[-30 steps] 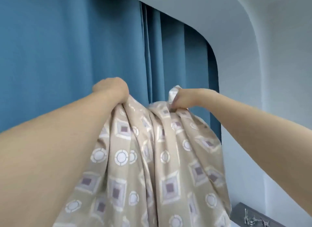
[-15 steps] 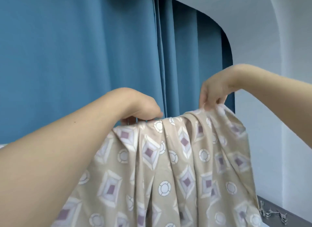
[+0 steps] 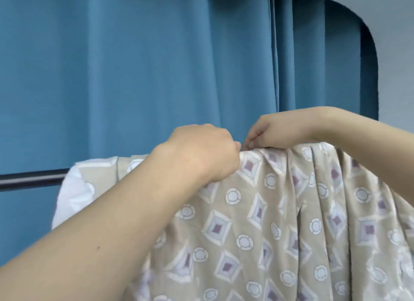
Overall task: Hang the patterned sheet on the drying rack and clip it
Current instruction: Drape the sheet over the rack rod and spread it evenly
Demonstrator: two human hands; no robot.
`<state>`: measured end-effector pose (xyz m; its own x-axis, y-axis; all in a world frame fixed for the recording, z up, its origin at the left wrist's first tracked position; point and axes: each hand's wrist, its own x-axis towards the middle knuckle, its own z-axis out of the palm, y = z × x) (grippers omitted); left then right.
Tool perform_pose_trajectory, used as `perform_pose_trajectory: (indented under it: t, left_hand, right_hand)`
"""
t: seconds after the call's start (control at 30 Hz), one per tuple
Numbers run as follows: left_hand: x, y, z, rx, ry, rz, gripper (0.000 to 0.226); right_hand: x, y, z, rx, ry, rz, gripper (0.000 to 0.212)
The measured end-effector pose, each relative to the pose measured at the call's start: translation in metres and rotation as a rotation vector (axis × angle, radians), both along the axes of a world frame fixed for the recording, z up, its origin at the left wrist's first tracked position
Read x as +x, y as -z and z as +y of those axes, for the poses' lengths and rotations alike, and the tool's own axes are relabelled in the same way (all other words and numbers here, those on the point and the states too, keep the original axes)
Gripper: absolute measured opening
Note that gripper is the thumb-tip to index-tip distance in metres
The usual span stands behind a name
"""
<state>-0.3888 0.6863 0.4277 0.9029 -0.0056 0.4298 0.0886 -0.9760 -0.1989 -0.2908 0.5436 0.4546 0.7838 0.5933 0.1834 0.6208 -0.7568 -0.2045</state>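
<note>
The patterned sheet (image 3: 280, 222) is beige with white rings and purple-centred diamonds. It hangs in folds, its top edge draped along a dark horizontal rack bar (image 3: 31, 179) that shows only at the left. My left hand (image 3: 201, 152) is clenched on the sheet's top edge near the middle. My right hand (image 3: 275, 130) pinches the same edge just to the right, the two hands almost touching. The sheet's white underside (image 3: 74, 193) shows at its left end. No clip is in view.
A blue curtain (image 3: 134, 76) fills the background right behind the rack. A pale wall (image 3: 398, 54) shows at the far right beyond the curtain's edge.
The sheet has come down over the bar, which now shows at the left. My hands have drawn close together on the top edge; the right hand has dropped and moved leftward.
</note>
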Motion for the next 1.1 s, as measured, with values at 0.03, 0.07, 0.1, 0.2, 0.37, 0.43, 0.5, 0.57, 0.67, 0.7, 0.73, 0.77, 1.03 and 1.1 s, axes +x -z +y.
perform_pose_trajectory:
  t: [0.03,0.07,0.1,0.2,0.37,0.43,0.5,0.57,0.67,0.7,0.73,0.77,1.03,1.1]
  left_hand:
    - [-0.011,0.001,0.014,0.023,-0.007,-0.024,0.036]
    - [-0.023,0.001,0.028,0.044,-0.016,-0.050,0.034]
    - [-0.036,0.002,0.044,0.064,-0.027,-0.083,0.033]
    - [-0.072,0.010,0.091,0.076,-0.068,-0.136,0.035]
    - [-0.108,0.062,0.154,0.114,0.318,-0.742,0.012]
    - [-0.121,0.094,0.155,-0.185,0.526,-0.801,0.012]
    - [-0.133,0.119,0.149,-0.458,0.486,-0.581,0.020]
    - [-0.131,0.133,0.147,-0.580,0.265,-0.189,0.042]
    - [-0.115,0.130,0.161,-0.695,0.112,0.248,0.043]
    - [-0.115,0.127,0.167,-0.887,0.144,0.317,0.035]
    - [-0.120,0.123,0.172,-1.150,0.186,0.397,0.028]
    - [-0.129,0.115,0.175,-1.405,0.243,0.458,0.025]
    - [-0.170,0.015,0.199,-1.498,0.718,-0.574,0.019]
    - [-0.163,-0.007,0.218,-1.184,0.713,-0.698,0.024]
  right_hand:
    - [-0.010,0.002,0.013,0.030,-0.016,0.004,0.025]
    - [-0.019,0.005,0.026,0.060,-0.018,0.000,0.025]
    - [-0.028,0.007,0.041,0.086,-0.019,-0.006,0.025]
    - [-0.053,0.013,0.078,0.155,-0.030,0.015,0.026]
    - [-0.090,0.025,0.111,0.310,-0.073,0.121,0.025]
    - [-0.102,0.026,0.110,0.341,-0.096,0.212,0.019]
    - [-0.112,0.026,0.109,0.261,-0.085,0.230,0.028]
    - [-0.120,0.025,0.111,0.190,-0.057,0.177,0.024]
    - [-0.124,0.020,0.113,0.161,-0.007,0.092,0.017]
    - [-0.125,0.017,0.115,0.126,0.008,0.055,0.016]
    - [-0.127,0.014,0.117,0.088,0.025,0.010,0.015]
    - [-0.129,0.011,0.119,0.051,0.048,-0.042,0.013]
    - [-0.143,-0.015,0.163,-0.022,0.112,-0.264,0.027]
    - [-0.153,-0.032,0.185,0.082,0.077,-0.272,0.032]
